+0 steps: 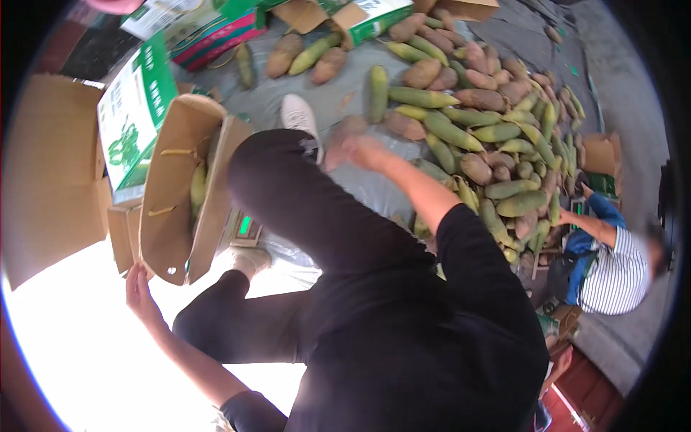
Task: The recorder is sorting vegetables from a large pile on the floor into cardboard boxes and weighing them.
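My left hand [141, 289] grips the lower corner of an open brown cardboard box [173, 209] that stands tilted at my left knee. A few green vegetables [198, 186] lie inside it. My right hand [368, 153], blurred by motion, is stretched out over the grey sheet [338, 93] and closes on a brown elongated vegetable [340, 137]. Just beyond it spreads a big heap of green and brown vegetables [475, 129]. My black-clad knee [288, 187] sits between the two hands.
A scale with a green display [245, 226] sits under the box. More green-printed cartons [137, 108] stand at left and along the top [216, 29]. A person in a striped shirt [619, 277] crouches at right by the heap. My white shoe [299, 115] rests on the sheet.
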A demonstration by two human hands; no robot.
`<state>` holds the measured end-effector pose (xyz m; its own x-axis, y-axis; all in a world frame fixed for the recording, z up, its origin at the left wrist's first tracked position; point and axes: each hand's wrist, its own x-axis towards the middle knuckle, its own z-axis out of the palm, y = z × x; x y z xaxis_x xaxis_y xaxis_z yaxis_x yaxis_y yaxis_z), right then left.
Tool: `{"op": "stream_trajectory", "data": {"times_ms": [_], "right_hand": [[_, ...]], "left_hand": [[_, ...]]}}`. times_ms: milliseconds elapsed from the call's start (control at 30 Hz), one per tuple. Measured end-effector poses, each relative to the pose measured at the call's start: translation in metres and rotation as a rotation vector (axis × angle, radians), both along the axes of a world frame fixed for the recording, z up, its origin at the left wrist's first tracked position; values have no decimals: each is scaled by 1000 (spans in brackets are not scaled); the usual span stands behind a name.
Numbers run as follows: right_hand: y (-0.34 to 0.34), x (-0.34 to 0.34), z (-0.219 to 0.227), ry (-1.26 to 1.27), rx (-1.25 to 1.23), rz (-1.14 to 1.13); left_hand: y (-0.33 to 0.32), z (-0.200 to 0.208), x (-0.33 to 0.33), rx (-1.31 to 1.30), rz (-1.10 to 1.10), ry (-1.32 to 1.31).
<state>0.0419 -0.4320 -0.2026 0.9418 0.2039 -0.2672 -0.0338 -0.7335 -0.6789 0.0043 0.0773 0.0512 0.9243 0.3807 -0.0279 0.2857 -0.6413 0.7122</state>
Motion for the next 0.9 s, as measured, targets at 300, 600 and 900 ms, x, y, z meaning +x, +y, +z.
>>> {"op": "stream_trajectory", "data": {"times_ms": [300, 600, 900], "right_hand": [[61, 133, 176, -226, 104, 70], [165, 187, 261, -280, -3, 121], [172, 206, 190, -221, -164, 134]], "left_hand": [[47, -8, -6, 124, -8, 157], [56, -29, 16, 102, 46, 407], [49, -44, 16, 102, -22, 495]]}}
